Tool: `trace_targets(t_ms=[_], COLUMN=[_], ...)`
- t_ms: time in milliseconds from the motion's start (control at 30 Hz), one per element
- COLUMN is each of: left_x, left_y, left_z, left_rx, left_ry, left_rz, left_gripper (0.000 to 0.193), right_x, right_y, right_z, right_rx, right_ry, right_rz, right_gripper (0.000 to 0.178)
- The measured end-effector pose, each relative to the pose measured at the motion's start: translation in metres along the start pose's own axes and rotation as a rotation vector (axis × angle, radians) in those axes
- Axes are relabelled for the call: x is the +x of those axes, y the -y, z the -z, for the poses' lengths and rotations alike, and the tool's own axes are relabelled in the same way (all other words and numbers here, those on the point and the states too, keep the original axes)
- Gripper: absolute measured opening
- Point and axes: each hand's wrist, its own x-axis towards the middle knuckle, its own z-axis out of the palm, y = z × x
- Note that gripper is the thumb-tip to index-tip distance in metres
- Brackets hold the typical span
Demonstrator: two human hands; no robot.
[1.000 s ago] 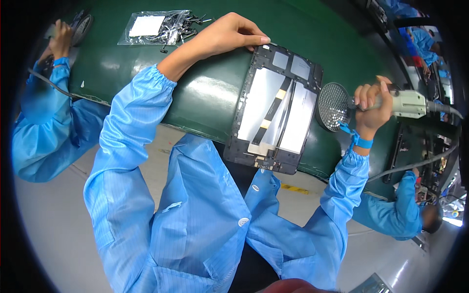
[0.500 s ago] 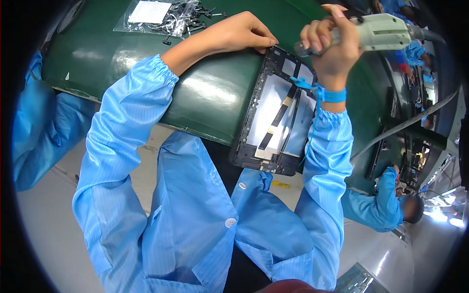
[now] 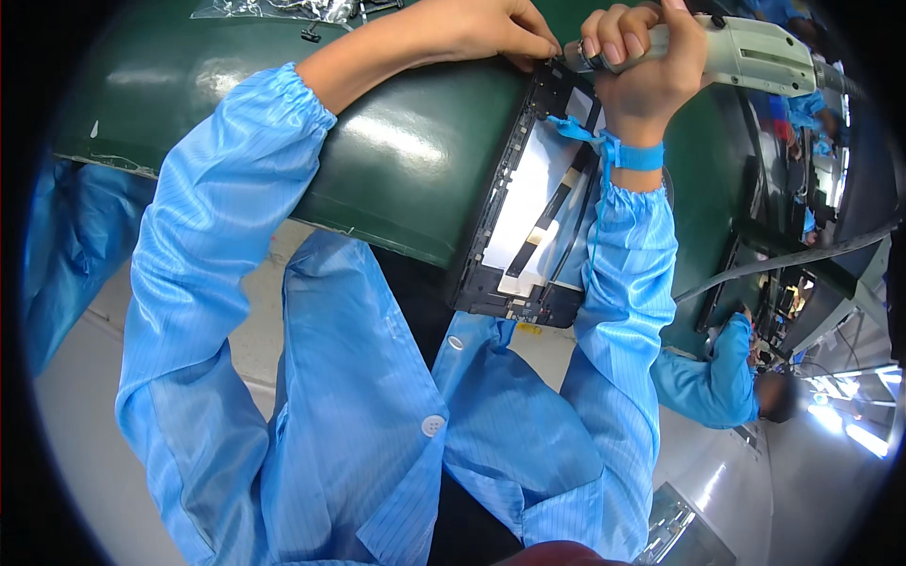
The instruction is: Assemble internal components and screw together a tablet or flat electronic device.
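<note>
Head view shows the green work surface [image 3: 406,160] across the top of the picture, with a clear bag of small parts [image 3: 283,9] at its far edge. Moving right, the left hand [image 3: 472,28] rests with its fingers drawn together, pinching at the upper corner of the open tablet frame [image 3: 514,236], which lies on the green surface just in front of the person. Inside the frame a silver plate and a dark flat cable already sit in place. Further right, the right hand [image 3: 642,66], with a blue wrist strap [image 3: 630,154] below it, is wrapped around a grey electric screwdriver [image 3: 746,52], its tip at that same upper corner. Judging from this, fastening is under way at one corner; whether the other corners are done cannot be told.
</note>
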Motion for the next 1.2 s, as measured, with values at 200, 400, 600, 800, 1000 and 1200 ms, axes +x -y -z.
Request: trace_targets(t_ms=[200,400,600,800,1000,1200], left_x=[-0.001,-0.003,-0.004,-0.002,-0.007,-0.002], left_y=[0.003,-0.004,-0.002,0.001,-0.008,-0.008], left_z=[0.002,0.003,0.004,0.004,0.006,0.003], left_rx=[-0.090,-0.045,-0.080,-0.130,-0.063,-0.081], left_ry=[0.033,0.024,0.026,0.028,0.052,0.056], left_rz=[0.029,0.008,0.036,0.069,0.094,0.120], left_gripper=[0.022,0.025,0.025,0.023,0.023,0.025], right_x=[-0.003,0.000,0.002,0.004,0.004,0.005], right_y=[-0.001,-0.001,-0.005,-0.006,-0.009,-0.005], right_z=[-0.007,-0.013,-0.016,-0.027,-0.018,-0.018], right_rx=[-0.505,-0.589,-0.564,-0.607,-0.486,-0.467], right_ry=[-0.129,-0.137,-0.164,-0.082,-0.135,-0.170], right_rz=[0.061,0.133,0.115,0.099,0.024,0.044], right_gripper=[0.031,0.031,0.034,0.027,0.026,0.026])
